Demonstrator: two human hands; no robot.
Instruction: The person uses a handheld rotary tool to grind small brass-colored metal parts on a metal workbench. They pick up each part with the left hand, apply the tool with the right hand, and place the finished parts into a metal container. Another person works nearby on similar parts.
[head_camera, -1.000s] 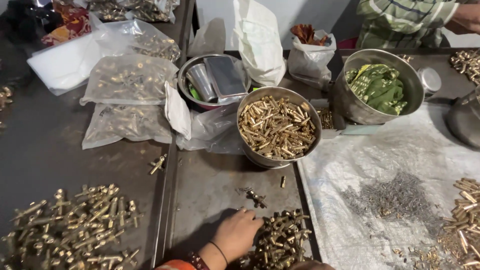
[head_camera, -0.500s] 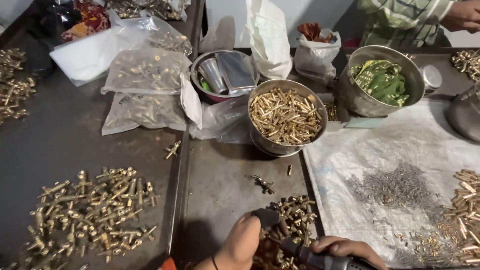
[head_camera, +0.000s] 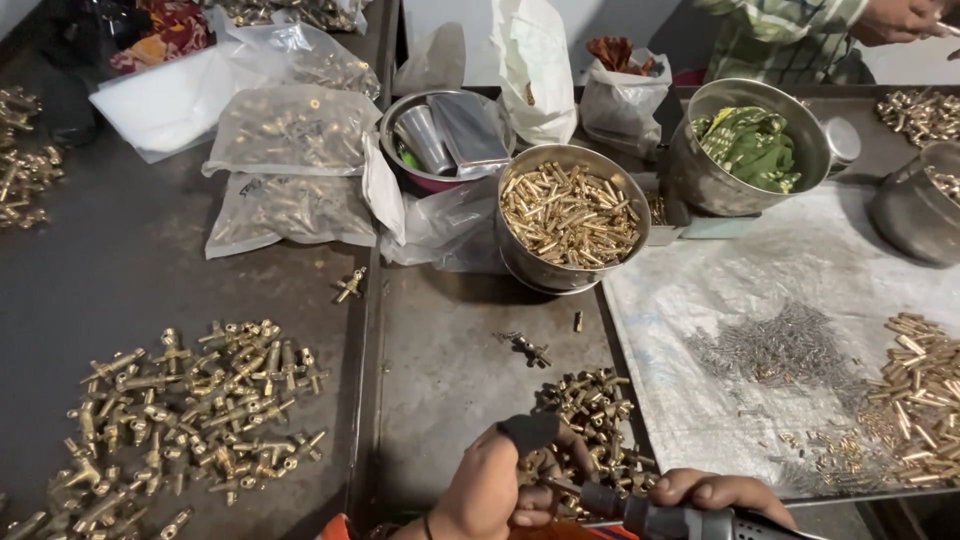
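Both hands risen into view, left pinching brass fitting, right gripping grey power tool

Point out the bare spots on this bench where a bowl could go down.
Bare metal lies between the steel bowl of brass pins and the fittings heap by the left hand. More lies left of the plastic bags. The sheet is bare mid-top; its right edge is crowded.

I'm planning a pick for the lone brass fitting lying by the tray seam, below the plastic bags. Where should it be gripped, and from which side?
Probably best from straight above: the lone brass fitting lies flat and tilted on the dark table, with bare surface all round it. Pinch across its long stem rather than the short cross arm at one end, fingers set crosswise to the stem. The plastic bag sits apart from it.
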